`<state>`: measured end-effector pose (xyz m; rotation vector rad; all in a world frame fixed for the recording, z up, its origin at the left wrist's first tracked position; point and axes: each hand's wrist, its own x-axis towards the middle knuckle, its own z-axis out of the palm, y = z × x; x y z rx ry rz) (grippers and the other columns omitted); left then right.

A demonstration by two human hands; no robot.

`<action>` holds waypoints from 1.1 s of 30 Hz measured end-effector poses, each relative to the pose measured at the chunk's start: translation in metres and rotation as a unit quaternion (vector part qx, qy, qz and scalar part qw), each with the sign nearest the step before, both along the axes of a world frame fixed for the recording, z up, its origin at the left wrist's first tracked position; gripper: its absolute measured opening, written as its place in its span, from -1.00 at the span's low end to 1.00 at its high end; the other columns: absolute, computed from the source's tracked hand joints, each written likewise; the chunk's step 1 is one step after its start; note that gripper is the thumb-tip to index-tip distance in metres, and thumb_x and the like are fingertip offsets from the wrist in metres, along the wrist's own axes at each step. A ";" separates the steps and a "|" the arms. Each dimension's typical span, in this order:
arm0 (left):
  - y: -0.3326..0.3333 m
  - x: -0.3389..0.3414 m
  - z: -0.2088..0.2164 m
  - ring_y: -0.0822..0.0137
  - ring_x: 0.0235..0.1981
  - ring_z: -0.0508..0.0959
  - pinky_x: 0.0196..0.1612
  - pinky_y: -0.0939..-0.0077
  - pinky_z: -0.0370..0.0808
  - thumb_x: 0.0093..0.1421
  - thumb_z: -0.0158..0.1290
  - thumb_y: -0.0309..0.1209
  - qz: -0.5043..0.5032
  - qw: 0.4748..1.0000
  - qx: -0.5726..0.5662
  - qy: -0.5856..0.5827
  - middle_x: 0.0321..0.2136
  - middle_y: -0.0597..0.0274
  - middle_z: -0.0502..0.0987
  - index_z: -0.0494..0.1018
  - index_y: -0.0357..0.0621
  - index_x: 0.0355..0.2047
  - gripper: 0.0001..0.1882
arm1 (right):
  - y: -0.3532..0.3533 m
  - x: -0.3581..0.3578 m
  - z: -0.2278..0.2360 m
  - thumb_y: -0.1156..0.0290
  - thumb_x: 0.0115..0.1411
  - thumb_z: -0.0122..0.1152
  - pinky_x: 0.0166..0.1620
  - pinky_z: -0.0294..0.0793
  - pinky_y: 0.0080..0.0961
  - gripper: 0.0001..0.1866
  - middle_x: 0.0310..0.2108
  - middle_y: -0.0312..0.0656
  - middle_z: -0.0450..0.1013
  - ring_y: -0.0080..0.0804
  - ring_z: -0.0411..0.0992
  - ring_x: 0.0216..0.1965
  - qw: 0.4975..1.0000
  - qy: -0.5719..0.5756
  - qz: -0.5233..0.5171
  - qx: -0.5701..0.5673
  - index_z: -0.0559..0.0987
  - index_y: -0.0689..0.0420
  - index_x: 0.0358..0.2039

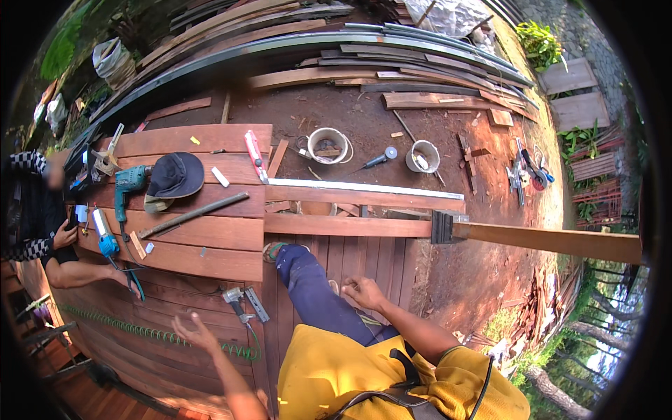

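My left hand [197, 334] is held with fingers spread over the reddish plank deck [175, 378], empty. Close by on the boards lies a grey nail gun [245, 306] joined to a coiled green air hose [140, 330]. Above my blue-trousered leg, my right hand [365, 291] has its fingers loosely bent and apart, with nothing seen in them. Beyond it, a long pale metal bar [364, 189] runs along a wooden board [350, 225]. A dark block [442, 228] sits at that board's right end, where another plank [553, 241] continues to the right.
On the raised planks [203, 263] lie a teal drill [129, 187], a dark hat [175, 176], a rod [194, 214] and a blue power tool [105, 234]. A co-worker's hand [129, 281] is at the left. Two buckets [327, 145] and an angle grinder [381, 157] are on the soil.
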<state>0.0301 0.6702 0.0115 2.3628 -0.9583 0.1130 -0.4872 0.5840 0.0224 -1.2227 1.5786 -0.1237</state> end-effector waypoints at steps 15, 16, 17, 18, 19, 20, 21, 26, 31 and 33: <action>0.274 -0.204 -0.050 0.32 -0.44 0.48 -0.41 0.39 0.38 0.48 0.13 -0.12 0.056 0.758 0.368 0.536 -0.37 0.29 0.44 0.41 -0.05 -0.13 -0.71 | 0.314 -0.288 -0.060 0.11 0.33 0.37 -0.25 0.58 -0.34 -0.64 -0.38 -0.12 0.64 -0.37 0.61 -0.35 0.951 0.019 -0.298 0.077 0.69 0.21 -0.23; 0.255 -0.198 -0.052 0.35 -0.50 0.47 -0.47 0.43 0.37 0.49 0.12 -0.12 0.062 0.767 0.342 0.539 -0.42 0.32 0.44 0.41 -0.03 -0.16 -0.73 | 0.310 -0.290 -0.050 0.14 0.34 0.37 -0.27 0.57 -0.39 -0.66 -0.39 -0.17 0.62 -0.45 0.59 -0.38 0.945 -0.012 -0.321 0.059 0.68 0.21 -0.19; 0.234 -0.195 -0.057 0.38 -0.55 0.47 -0.53 0.46 0.37 0.49 0.11 -0.13 0.075 0.779 0.350 0.515 -0.47 0.36 0.43 0.41 -0.01 -0.20 -0.74 | 0.305 -0.292 -0.042 0.17 0.35 0.38 -0.30 0.56 -0.45 -0.68 -0.41 -0.23 0.61 -0.53 0.56 -0.40 0.936 -0.050 -0.346 0.037 0.67 0.22 -0.16; 0.210 -0.195 -0.065 0.42 -0.60 0.47 -0.59 0.49 0.36 0.50 0.09 -0.13 0.060 0.778 0.299 0.550 -0.52 0.39 0.43 0.41 0.01 -0.23 -0.75 | 0.303 -0.296 -0.033 0.20 0.36 0.37 -0.29 0.56 -0.46 -0.67 -0.40 -0.24 0.61 -0.52 0.57 -0.39 0.937 -0.061 -0.343 0.035 0.66 0.24 -0.10; 0.187 -0.197 -0.072 0.45 -0.65 0.46 -0.65 0.53 0.36 0.51 0.08 -0.14 0.049 0.785 0.281 0.549 -0.57 0.43 0.43 0.41 0.03 -0.27 -0.74 | 0.304 -0.302 -0.027 0.23 0.37 0.37 -0.28 0.57 -0.47 -0.66 -0.39 -0.25 0.61 -0.51 0.57 -0.38 0.934 -0.086 -0.345 0.027 0.64 0.26 -0.04; 0.156 -0.205 -0.086 0.47 -0.66 0.44 -0.67 0.54 0.31 0.51 0.08 -0.14 0.018 0.782 0.266 0.564 -0.55 0.42 0.43 0.42 0.04 -0.26 -0.76 | 0.308 -0.310 -0.024 0.21 0.37 0.37 -0.27 0.57 -0.46 -0.63 -0.37 -0.24 0.62 -0.49 0.58 -0.37 0.933 -0.100 -0.346 0.002 0.65 0.26 -0.02; 0.128 -0.216 -0.098 0.48 -0.67 0.41 -0.69 0.56 0.27 0.51 0.08 -0.15 0.012 0.783 0.271 0.560 -0.54 0.41 0.43 0.42 0.06 -0.25 -0.78 | 0.318 -0.319 -0.023 0.19 0.36 0.37 -0.25 0.57 -0.45 -0.61 -0.36 -0.22 0.63 -0.48 0.58 -0.37 0.926 -0.125 -0.357 -0.002 0.65 0.27 -0.01; 0.034 -0.381 -0.157 0.48 -0.62 0.42 -0.61 0.58 0.29 0.53 0.06 -0.17 -0.177 0.749 0.218 0.600 -0.51 0.38 0.44 0.46 -0.03 -0.25 -0.75 | 0.432 -0.405 -0.052 0.15 0.36 0.35 -0.19 0.61 -0.39 -0.56 -0.32 -0.18 0.65 -0.41 0.60 -0.35 0.893 -0.045 -0.444 -0.055 0.64 0.30 0.00; 0.076 -0.620 -0.139 -0.10 0.18 0.55 0.34 0.10 0.40 0.50 0.02 -0.06 -0.509 0.758 0.377 0.156 0.10 -0.16 0.61 0.51 -0.31 0.25 -0.43 | 0.617 -0.451 -0.082 0.25 0.37 0.34 -0.30 0.65 -0.33 -0.66 -0.34 -0.16 0.64 -0.44 0.60 -0.40 0.761 0.065 -0.641 0.078 0.65 0.32 -0.07; 0.085 -0.688 -0.117 -0.18 0.30 0.46 0.42 0.01 0.32 0.46 0.04 -0.01 -0.615 0.711 0.328 0.095 0.22 -0.29 0.52 0.48 -0.33 0.27 -0.36 | 0.670 -0.466 -0.096 0.33 0.39 0.32 -0.42 0.61 -0.37 -0.74 -0.36 -0.19 0.62 -0.46 0.59 -0.43 0.631 -0.067 -0.763 0.125 0.66 0.30 -0.10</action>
